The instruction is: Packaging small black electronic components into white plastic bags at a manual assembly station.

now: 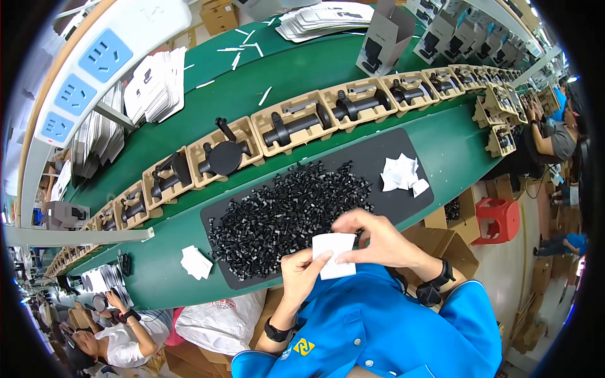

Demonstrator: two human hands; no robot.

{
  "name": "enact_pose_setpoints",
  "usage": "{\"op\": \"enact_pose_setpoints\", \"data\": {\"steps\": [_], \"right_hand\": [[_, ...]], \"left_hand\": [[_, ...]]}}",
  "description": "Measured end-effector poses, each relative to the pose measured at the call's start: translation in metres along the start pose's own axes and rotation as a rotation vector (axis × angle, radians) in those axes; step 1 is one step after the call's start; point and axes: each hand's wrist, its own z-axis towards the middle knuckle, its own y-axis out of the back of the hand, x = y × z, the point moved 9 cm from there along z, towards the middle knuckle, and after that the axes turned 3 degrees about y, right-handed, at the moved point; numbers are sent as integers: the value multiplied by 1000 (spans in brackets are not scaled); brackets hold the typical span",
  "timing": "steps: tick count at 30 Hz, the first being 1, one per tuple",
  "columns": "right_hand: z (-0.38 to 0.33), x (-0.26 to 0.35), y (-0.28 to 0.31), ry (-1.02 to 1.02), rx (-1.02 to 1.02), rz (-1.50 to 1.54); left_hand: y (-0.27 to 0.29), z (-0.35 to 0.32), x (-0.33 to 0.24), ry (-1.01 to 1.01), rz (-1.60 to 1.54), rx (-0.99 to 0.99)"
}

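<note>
Now two hands are holding one small white bag point(334, 255) between them, just above the near edge of the green desk point(441, 151). The left hand point(304, 272) is pinching its lower left side, with the thumb lying on top. The right hand point(372, 238) is gripping its upper right edge, with the fingers point(345, 220) curling over the top. One big pile of tiny black parts point(287, 214) is lying on one black mat point(378, 157) just behind the bag. Two little heaps of white bags point(402, 173) are sitting nearby.
</note>
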Motion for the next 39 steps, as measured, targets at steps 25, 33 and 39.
{"op": "enact_pose_setpoints", "data": {"steps": [25,33,39], "right_hand": [[-3,-16,16,300,157,-317],[21,-65,15,-108,186,-39],[13,-62,15,156,-47,-187]], "left_hand": [[-24,32,19,246,-72,255],[-25,45,23,103,78,171],[-27,53,34,66,75,6]]}}
